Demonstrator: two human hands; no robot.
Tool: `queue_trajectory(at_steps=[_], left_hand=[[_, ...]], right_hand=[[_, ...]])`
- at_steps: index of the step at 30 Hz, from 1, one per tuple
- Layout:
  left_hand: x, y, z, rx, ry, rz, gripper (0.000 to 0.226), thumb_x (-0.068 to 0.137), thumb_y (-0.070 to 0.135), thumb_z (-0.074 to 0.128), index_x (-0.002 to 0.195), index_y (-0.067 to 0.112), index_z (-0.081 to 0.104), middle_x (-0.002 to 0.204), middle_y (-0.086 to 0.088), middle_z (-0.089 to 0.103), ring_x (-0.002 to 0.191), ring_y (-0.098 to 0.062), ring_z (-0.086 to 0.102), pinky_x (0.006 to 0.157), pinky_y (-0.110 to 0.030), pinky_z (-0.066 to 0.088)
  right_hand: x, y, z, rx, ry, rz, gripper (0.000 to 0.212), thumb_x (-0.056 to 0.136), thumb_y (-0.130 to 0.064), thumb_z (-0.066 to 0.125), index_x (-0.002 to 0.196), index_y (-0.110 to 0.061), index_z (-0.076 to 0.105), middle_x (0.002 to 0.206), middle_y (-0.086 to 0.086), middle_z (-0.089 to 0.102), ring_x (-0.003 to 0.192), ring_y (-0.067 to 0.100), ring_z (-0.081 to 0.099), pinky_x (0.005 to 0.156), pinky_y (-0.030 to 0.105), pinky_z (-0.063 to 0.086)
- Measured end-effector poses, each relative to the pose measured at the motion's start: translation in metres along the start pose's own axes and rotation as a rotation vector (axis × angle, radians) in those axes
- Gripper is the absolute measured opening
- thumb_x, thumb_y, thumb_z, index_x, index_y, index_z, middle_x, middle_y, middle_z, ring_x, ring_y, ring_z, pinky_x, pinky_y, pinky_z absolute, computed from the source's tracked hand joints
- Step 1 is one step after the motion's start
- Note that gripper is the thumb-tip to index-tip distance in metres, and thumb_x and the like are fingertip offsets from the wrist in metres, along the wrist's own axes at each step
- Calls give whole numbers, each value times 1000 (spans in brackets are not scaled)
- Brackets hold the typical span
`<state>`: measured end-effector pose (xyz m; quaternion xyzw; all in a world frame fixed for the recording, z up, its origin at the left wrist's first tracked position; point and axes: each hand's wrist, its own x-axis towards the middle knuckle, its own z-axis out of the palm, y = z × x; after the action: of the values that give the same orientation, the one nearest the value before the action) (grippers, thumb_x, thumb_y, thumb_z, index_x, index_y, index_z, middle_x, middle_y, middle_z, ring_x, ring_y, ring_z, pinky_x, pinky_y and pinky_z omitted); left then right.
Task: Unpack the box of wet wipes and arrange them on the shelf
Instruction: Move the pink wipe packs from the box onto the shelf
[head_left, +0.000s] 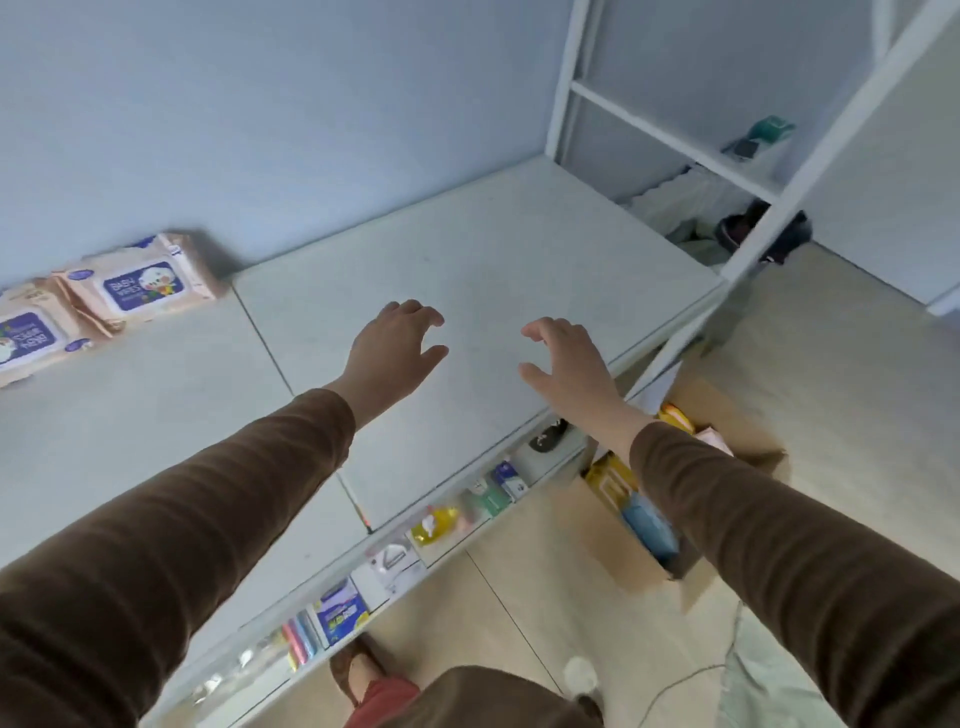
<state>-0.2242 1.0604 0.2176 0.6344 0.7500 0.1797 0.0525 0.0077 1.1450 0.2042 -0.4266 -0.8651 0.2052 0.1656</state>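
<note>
Both my hands hang over the top shelf (519, 249) with nothing in them. My left hand (397, 345) is spread with the fingers loosely curled, and my right hand (563, 358) is the same, thumb out, palm down near the shelf's front edge. Neither touches a pack.

Two packs of baby wipes (137, 283) lie at the far left of the shelf against the wall, one overlapping the other, well apart from my hands. Most of the shelf surface beside them is bare.

The cardboard box (722, 415) sits on the floor below and to my right, partly hidden by my right sleeve, and I can see yellow and blue packs (631, 499) inside it. So I judge the job is only just started: two packs placed, the rest waiting in the box
</note>
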Motion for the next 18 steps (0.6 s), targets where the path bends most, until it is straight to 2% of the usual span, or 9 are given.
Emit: queue_trajectory(at_steps=[6,10,13,18], left_hand=[[12,148,73,-49,-59,101,37,93,36,62,127,22,61,122,3,62,113,-19,53,89,-36,48],[26,220,121,-86,-121,113,35,94,32,60,128,23,60,123,3,60,114,-19,52,88,-36,47],[42,258,163,-101,-180,105,34,93,32,60,126,24,61,123,4,59,116,-19,51,88,-36,46],[74,295,246,-150,-308,108,34,93,32,62,126,22,61,123,1,61,115,-20,53,92,-35,48]], right_hand=[[-80,138,-72,-22,-14,103,36,91,-24,62,125,-16,54,122,3,57,116,22,49,96,40,45],[-106,220,-97,3,-17,208,38,92,-24,64,128,-21,53,126,-2,57,115,16,52,98,34,46],[-113,273,-107,41,-48,343,38,93,-27,64,130,-22,53,124,-8,56,108,3,49,88,25,43],[-114,360,-105,69,-134,517,42,90,-32,67,128,-18,56,115,-7,58,103,10,55,73,20,36]])
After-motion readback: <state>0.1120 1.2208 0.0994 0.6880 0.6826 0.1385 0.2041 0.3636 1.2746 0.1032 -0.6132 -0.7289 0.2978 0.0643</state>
